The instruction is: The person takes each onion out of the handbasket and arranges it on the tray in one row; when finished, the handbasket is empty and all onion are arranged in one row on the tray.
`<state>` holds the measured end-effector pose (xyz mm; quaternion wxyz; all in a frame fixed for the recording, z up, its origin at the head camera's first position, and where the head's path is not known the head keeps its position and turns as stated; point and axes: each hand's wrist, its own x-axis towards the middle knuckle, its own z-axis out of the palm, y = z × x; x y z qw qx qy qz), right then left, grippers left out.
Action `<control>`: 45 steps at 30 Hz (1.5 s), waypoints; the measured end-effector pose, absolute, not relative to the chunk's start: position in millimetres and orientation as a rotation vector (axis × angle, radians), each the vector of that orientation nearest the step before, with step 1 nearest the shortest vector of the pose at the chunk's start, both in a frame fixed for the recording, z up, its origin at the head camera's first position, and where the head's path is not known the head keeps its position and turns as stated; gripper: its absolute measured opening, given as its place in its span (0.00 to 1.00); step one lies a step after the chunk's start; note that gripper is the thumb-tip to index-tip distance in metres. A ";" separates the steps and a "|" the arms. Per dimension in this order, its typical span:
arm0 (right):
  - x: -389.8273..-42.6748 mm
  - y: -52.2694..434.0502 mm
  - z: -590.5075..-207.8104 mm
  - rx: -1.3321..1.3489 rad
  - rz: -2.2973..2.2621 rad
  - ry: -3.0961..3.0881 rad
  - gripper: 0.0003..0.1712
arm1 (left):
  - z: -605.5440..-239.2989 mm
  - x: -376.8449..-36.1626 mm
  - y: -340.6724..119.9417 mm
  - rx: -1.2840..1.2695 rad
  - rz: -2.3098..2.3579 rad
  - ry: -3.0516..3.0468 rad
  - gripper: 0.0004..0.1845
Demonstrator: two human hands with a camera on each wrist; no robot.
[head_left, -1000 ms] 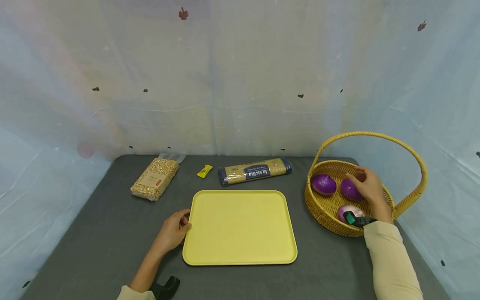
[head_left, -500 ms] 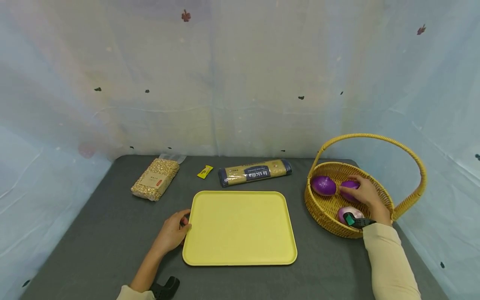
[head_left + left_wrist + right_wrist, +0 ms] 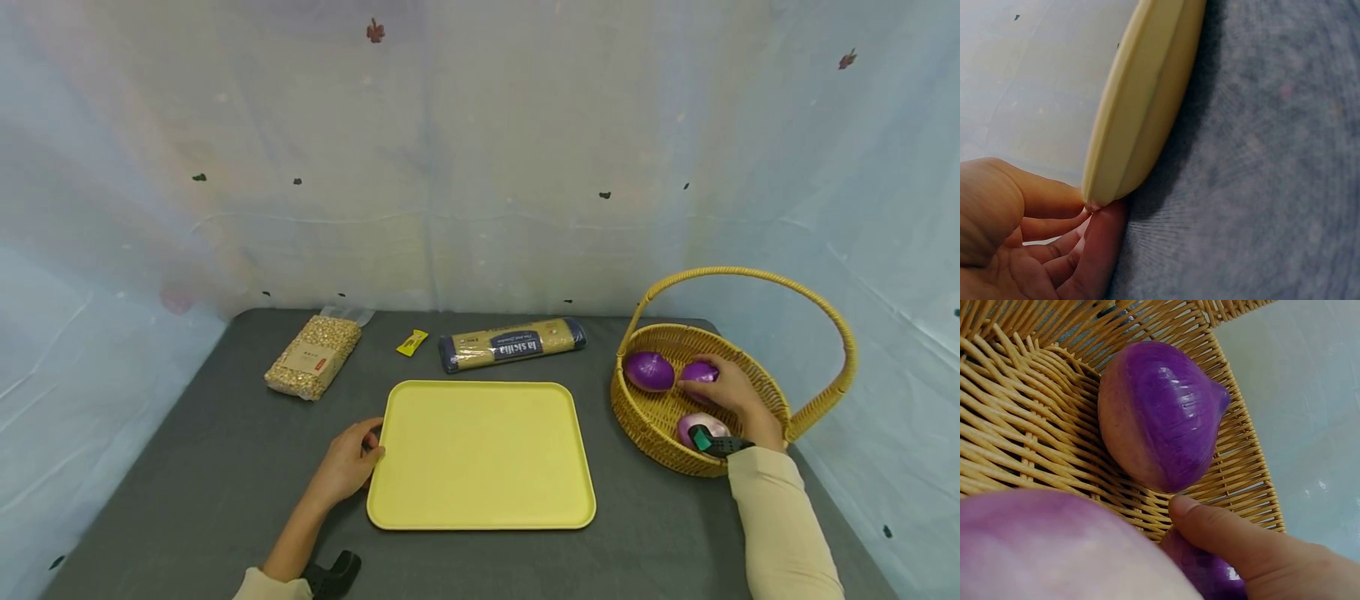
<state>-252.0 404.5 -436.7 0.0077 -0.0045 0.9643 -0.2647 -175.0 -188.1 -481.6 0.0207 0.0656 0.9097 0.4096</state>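
My left hand [image 3: 347,462] pinches the left rim of a yellow rectangular tray [image 3: 480,454] lying on the dark grey cloth. In the left wrist view the thumb and fingertips meet at the tray's corner edge. My right hand [image 3: 735,390] is inside a wicker basket [image 3: 645,437] at the right and grips a purple onion [image 3: 700,372]. Its thumb lies along the onion's near side in the right wrist view; the other fingers are hidden. Beside it sits another purple onion [image 3: 1160,419]. A paler onion [image 3: 1072,550] lies under the right wrist.
The basket's tall arched handle [image 3: 750,271] rises behind and right of my right hand. Toward the back are a bag of grain [image 3: 313,358], a small yellow packet [image 3: 412,342] and a long gold-and-blue package [image 3: 513,343]. A pale curtain [image 3: 480,167] hangs behind the table.
My right hand has settled lower over the back onion, its thumb moving from above it to its near side. The left hand and tray have kept their place.
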 end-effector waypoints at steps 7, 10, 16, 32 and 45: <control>-250.6 401.6 -429.2 -0.022 -0.864 3.022 0.42 | -481.7 -175.2 -187.8 0.215 1.267 2.833 0.22; -250.0 398.9 -423.4 -0.041 -0.905 3.030 0.42 | -482.4 -175.3 -188.1 0.217 1.267 2.831 0.22; -249.5 391.5 -408.2 -0.080 -1.065 3.003 0.42 | -483.9 -176.1 -188.7 0.198 1.266 2.819 0.22; -235.4 364.6 -363.3 -0.289 -1.112 3.126 0.38 | -484.5 -176.1 -189.3 0.199 1.289 2.793 0.23; -222.9 336.7 -336.4 -0.485 -1.044 3.160 0.35 | -482.6 -175.8 -189.4 0.217 1.273 2.811 0.23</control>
